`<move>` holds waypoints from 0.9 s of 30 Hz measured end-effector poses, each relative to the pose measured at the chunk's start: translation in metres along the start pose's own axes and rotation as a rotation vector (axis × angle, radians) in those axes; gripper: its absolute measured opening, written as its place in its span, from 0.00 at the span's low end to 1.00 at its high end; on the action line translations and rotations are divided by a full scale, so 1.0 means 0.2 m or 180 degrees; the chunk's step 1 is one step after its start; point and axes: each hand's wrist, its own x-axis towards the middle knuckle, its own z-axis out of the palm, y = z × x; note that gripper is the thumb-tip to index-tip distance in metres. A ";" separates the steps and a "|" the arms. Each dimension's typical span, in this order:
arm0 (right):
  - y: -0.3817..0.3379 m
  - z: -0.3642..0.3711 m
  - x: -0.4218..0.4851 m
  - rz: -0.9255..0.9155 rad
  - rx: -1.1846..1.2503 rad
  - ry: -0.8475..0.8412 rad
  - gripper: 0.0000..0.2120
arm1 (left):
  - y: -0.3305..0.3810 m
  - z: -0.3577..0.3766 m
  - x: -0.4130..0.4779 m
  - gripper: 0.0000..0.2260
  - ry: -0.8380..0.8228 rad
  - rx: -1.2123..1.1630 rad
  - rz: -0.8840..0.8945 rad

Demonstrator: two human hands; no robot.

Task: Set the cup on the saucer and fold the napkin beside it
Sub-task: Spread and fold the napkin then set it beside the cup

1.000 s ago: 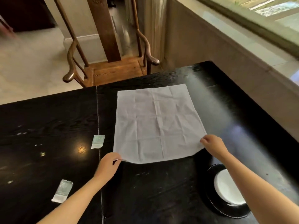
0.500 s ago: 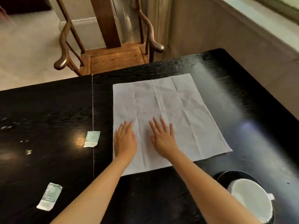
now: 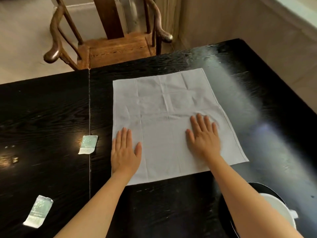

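Two hands (image 3: 124,152) (image 3: 205,140) flat on spread napkin (image 3: 163,103)

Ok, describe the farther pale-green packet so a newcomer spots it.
On the black wooden table, find the white cloth napkin. Just left of it, on the table's seam, lies the small pale-green paper packet. Its twin lies much nearer the camera.

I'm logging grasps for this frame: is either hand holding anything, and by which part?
Nothing is held. The left hand and right hand lie flat, fingers straight, on the near half of the napkin.
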 end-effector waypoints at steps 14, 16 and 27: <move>-0.47 0.10 0.39 -0.1247 0.0075 -0.0224 0.32 | 0.23 -0.01 0.51 0.32 0.0138 -0.0120 0.0223; -0.40 0.11 0.46 -0.1087 -0.0043 -0.0118 0.29 | 0.16 -0.02 0.54 0.32 0.0187 -0.0007 0.0179; -0.22 0.00 0.75 -0.0290 0.0063 0.0036 0.30 | 0.13 -0.06 0.78 0.25 0.0126 -0.0117 -0.0092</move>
